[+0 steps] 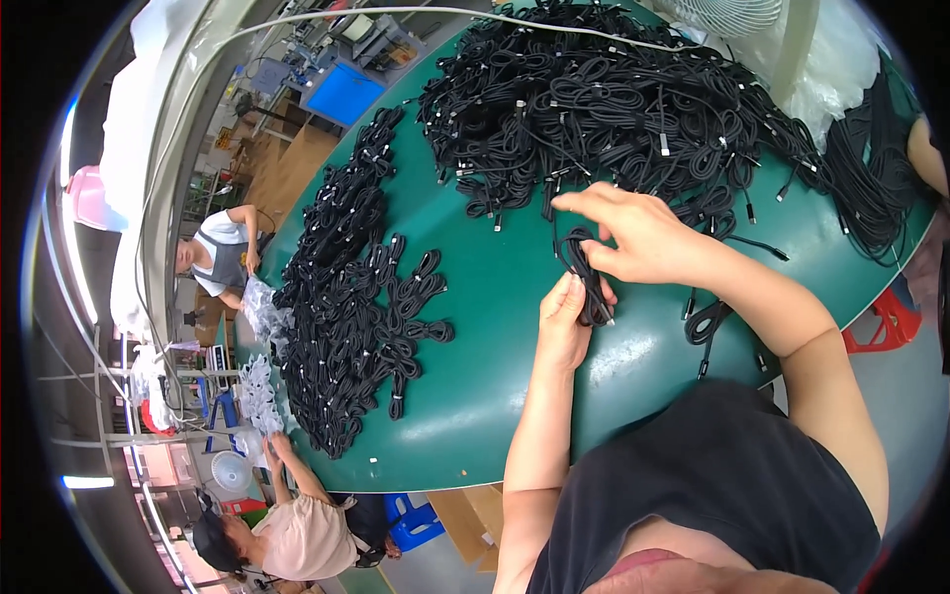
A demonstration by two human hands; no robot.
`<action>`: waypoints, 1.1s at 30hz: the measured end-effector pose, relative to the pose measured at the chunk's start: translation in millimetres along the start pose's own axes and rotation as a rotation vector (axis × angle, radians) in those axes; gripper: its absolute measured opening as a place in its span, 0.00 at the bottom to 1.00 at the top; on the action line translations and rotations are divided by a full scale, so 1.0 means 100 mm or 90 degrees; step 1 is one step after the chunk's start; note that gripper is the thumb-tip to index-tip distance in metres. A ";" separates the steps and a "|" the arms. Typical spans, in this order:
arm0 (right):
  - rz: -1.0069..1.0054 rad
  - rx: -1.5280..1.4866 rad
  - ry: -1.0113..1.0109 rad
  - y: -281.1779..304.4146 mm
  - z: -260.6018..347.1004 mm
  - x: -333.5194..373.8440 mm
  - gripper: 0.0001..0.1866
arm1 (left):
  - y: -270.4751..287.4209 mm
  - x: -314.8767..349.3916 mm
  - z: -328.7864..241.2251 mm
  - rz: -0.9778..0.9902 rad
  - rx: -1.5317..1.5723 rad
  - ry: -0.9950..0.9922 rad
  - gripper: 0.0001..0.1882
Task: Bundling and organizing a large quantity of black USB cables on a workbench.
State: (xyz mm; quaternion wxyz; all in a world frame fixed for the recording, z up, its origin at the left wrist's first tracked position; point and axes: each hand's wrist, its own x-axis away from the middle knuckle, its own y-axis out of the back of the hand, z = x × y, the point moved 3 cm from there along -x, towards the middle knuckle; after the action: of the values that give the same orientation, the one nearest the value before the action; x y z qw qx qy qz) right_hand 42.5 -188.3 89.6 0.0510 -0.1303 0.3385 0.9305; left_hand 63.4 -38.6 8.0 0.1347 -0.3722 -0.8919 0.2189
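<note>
My left hand (564, 322) is closed around a looped black cable (592, 297), just in front of my body over the green table. Loops stand up from the grip, and a small metal plug pokes out at the lower end. Above it reaches my right hand (638, 233), its index finger stretched to the left and its thumb apart, by the top of the loops. A strand of cable rises from the bundle toward that index fingertip. Beyond both hands lies a large heap of coiled black cables (594, 109) with metal plugs.
A second pile of bundled cables (341, 297) covers the table's left side. Long cables (871, 168) hang together at the right edge. Two people (297, 535) work with clear bags along the far left edge. A red stool (886, 322) stands beside the table, and a fan (727, 15) behind it.
</note>
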 end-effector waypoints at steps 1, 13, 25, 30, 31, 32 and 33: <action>-0.003 -0.001 0.047 -0.05 -0.07 -0.02 0.22 | 0.00 0.00 0.01 0.005 0.002 0.004 0.18; -0.025 -0.112 -0.031 -0.01 -0.27 -0.04 0.14 | 0.03 0.01 -0.02 -0.082 -0.201 -0.105 0.21; 0.095 -0.380 -0.252 -0.16 -0.33 -0.06 0.16 | 0.06 0.06 -0.12 -0.241 -0.269 -0.222 0.13; 0.092 -0.345 -0.196 -0.13 -0.36 -0.04 0.17 | 0.09 0.08 -0.14 -0.248 -0.338 -0.294 0.11; 0.102 -0.282 -0.171 -0.12 -0.34 -0.04 0.18 | 0.10 0.10 -0.16 -0.276 -0.351 -0.313 0.10; 0.090 -0.238 -0.131 -0.19 -0.38 -0.03 0.18 | 0.10 0.12 -0.18 -0.299 -0.381 -0.319 0.10; 0.083 -0.220 -0.107 -0.17 -0.31 -0.02 0.16 | 0.11 0.14 -0.20 -0.324 -0.415 -0.323 0.11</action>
State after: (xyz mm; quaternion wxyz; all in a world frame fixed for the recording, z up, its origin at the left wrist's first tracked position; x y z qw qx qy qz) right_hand 53.9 -194.9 56.6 -0.0044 -0.0366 0.1762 0.9837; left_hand 67.9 -16.0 20.8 -0.1618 -0.0999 -0.9814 -0.0278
